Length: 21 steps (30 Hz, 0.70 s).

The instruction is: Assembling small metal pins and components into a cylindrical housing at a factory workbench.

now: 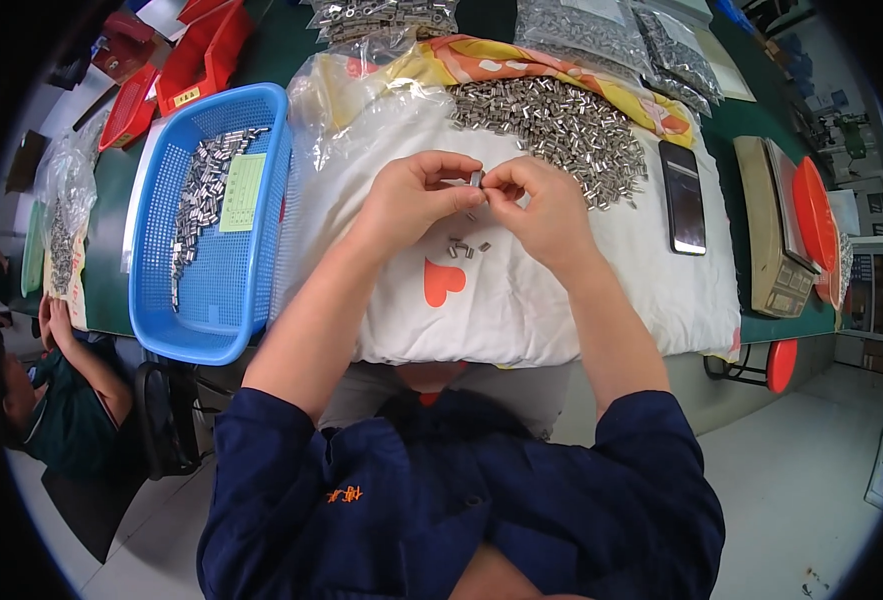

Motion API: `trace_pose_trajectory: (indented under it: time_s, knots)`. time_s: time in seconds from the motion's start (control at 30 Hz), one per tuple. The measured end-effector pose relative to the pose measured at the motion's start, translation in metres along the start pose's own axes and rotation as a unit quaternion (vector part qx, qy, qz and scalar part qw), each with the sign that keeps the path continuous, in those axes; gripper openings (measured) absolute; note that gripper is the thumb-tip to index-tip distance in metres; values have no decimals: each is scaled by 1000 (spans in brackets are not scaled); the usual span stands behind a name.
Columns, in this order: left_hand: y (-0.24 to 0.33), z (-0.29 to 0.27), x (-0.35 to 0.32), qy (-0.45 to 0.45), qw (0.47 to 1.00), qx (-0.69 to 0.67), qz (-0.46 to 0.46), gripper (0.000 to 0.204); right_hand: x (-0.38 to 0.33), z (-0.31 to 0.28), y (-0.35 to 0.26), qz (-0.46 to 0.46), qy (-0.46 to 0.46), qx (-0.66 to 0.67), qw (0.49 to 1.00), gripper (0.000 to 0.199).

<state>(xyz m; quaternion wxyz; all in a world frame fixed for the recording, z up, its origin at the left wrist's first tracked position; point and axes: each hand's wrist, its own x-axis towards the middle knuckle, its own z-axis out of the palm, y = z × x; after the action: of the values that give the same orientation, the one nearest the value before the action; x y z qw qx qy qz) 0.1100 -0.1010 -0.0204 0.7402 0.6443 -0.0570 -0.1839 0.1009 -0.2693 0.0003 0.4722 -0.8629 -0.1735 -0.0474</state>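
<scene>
Head view: your left hand [416, 190] and right hand [541, 200] both pinch one small metal sleeve [476, 179] over pillow [561, 300] centre; loosen pinch, sleeve drops among loose sleeves [466, 247] below.

left hand [416, 195]: raised mid-frame, fingers curled, thumb and forefinger pinched toward right | right hand [536, 205]: opposite, fingertips pinched, meeting the left's | forearms: bare, rose from lower edge, converged in a V | sleeves: dark blue, ended near elbows
</scene>
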Motion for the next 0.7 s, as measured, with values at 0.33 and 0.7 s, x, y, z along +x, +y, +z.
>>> trace_pose_trajectory:
  time_s: [0.33, 0.7]
  knots:
    - [6, 2, -3, -21, 998, -50, -20, 29, 3, -9, -1, 86, -45, 100, 990, 9]
    - [16, -2, -10, -142, 989, 0, -47, 26, 10, -47, 38, 161, 46, -113, 979, 12]
